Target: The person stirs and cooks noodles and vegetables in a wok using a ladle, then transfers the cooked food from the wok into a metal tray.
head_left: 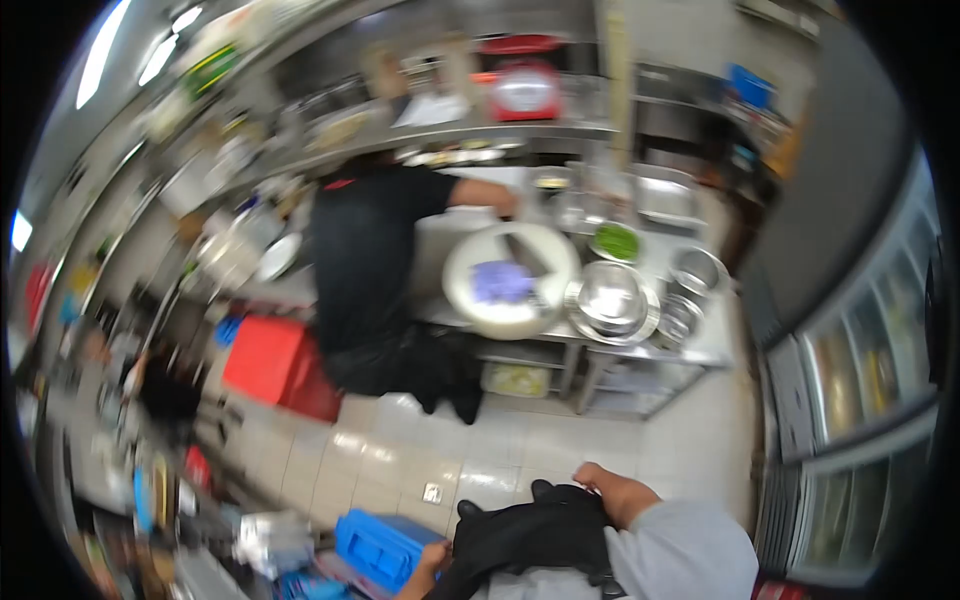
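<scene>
At the bottom of the head view, my right hand (pixel 590 477) is beside the dark apron (pixel 530 545), its fingers curled; whether it holds anything is too blurred to tell. My left hand (pixel 436 555) hangs on the apron's other side, near a blue lidded bin (pixel 385 548), its fingers smeared by motion. Across the floor, a round white board (pixel 470 290) lies on the steel counter (pixel 705 340) with a purple cloth (pixel 502 281) and a cleaver (pixel 527 255). Steel bowls (pixel 612 298) and a bowl of chopped greens (pixel 616 241) are right of the board.
A person in black (pixel 365 260) leans over the counter. Behind that person is a red bin (pixel 275 362). Glass-door fridges (pixel 850 380) line the right side. Another person (pixel 170 390) is far left. Tiled floor (pixel 400 450) lies between me and the counter.
</scene>
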`<state>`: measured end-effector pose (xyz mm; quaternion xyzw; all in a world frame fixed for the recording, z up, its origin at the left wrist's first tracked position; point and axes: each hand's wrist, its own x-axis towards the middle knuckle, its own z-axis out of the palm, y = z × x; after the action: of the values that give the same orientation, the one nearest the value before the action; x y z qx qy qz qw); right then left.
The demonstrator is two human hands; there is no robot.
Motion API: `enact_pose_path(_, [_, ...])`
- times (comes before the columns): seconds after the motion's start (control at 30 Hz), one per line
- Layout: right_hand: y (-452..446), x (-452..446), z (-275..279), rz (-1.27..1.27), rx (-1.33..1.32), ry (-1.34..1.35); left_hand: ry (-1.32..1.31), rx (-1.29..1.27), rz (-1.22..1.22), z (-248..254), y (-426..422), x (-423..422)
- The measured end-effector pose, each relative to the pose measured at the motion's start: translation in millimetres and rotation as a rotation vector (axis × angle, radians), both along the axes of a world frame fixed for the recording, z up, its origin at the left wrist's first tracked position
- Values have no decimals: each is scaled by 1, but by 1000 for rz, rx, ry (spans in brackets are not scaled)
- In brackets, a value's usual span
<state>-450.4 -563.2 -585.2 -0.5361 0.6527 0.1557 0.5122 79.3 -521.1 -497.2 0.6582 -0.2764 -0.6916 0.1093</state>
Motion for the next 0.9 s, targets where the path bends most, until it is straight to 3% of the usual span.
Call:
enact_pose_path(0.03, [-1,-5,-3,209,-94,-1,-354,-178,-307,27,-3,-9])
enact_pose_path(0.07, [-5,-4,-6,59,61,-59,-338,6,-222,-12,-5,3])
enact_pose_path(0.1, [-7,-7,-29,-96,207,-92,-411,-147,-441,-2,-9,4])
enact_pose_path(0.13, [0,-1,-12,-458,195,-159,-371,-40,-188,7,-9,-5])
enact_pose_path(0.17, [7,7,21,-598,165,-208,-408,-60,-239,23,-12,-8])
enact_pose_path(0.23, [0,13,78,-396,88,-165,-420,-75,-192,20,-18,-8])
enact_pose_path(0.3, [18,-5,65,-147,-273,-593,-428,-100,-180,27,-18,-13])
enact_pose_path(0.33, [22,1,68,-315,-235,-678,-441,-126,-225,24,-20,-12])
enact_pose_path(0.4, [4,-1,82,-213,-35,-327,-443,-154,-180,23,-18,-14])
enact_pose_path(0.67, [-25,4,69,-157,246,-412,-426,-17,-177,33,14,-18])
enact_pose_path(0.8, [-31,13,30,-262,285,-261,-384,20,-49,44,29,-16])
enact_pose_path(0.9, [-41,42,73,-234,254,-69,-376,43,-87,27,38,-4])
